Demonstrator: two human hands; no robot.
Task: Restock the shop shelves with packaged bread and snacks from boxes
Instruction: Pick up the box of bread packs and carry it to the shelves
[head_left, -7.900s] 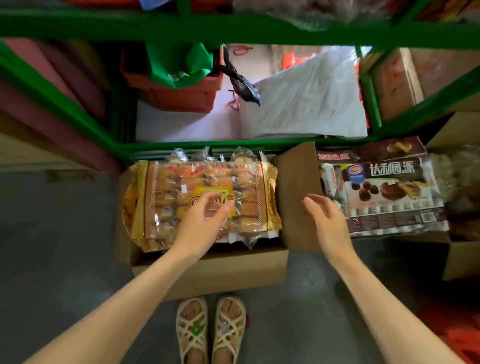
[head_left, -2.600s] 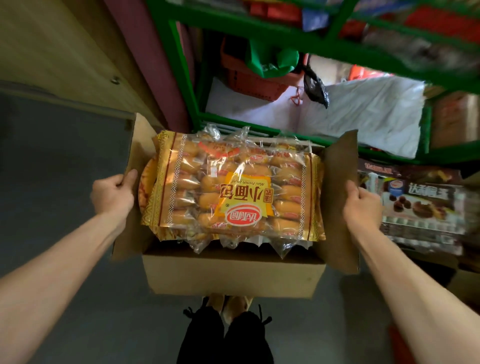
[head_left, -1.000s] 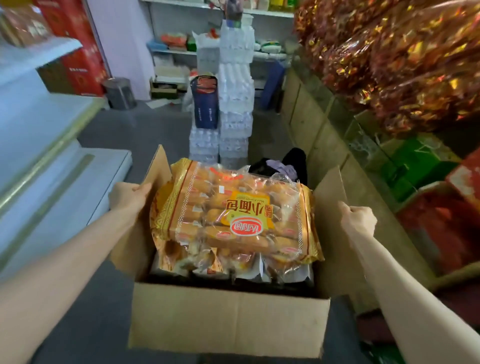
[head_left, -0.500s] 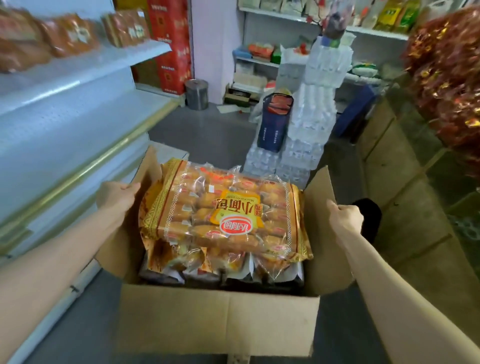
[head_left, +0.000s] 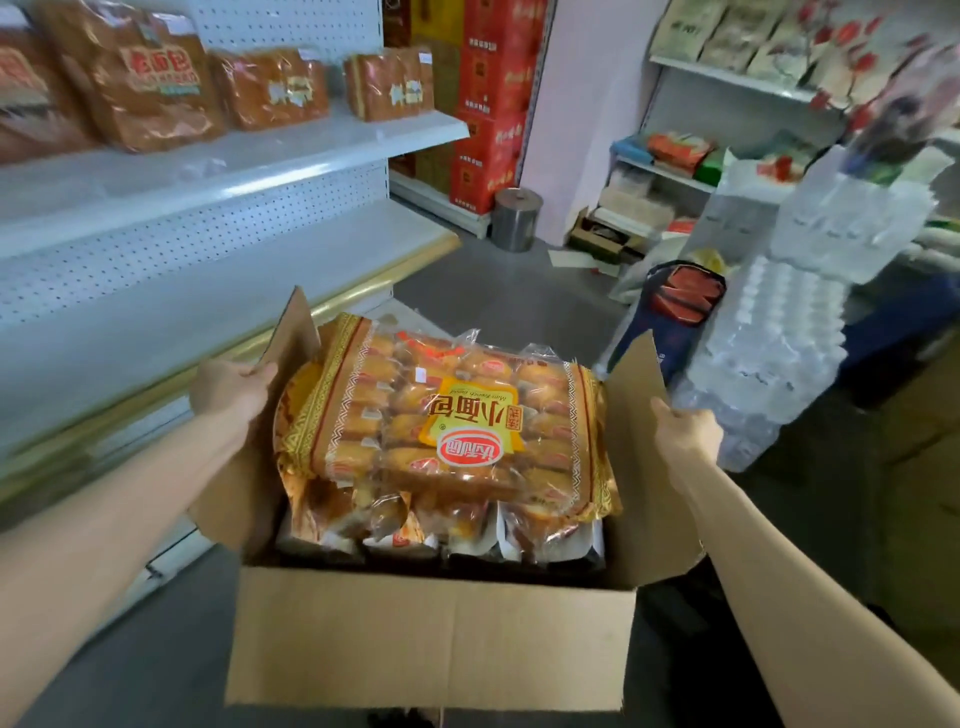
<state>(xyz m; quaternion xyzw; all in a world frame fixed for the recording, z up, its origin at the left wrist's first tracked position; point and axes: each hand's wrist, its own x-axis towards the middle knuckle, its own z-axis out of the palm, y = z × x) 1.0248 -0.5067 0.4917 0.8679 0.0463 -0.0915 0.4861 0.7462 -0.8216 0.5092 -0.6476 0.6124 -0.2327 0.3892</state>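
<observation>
- Gripping the flaps of the cardboard box (head_left: 431, 644), left hand (head_left: 231, 387) and right hand (head_left: 685, 431) curled round their edges.
- Risking torn flaps, or the bread pack (head_left: 452, 421) between the fingers sliding off if tilted.

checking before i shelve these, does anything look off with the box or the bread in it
Nothing torn or spilled. The top bread bag sits proud of the cardboard box, above its rim and slightly skewed, label upside down. The left hand and right hand grip its open side flaps.
</observation>
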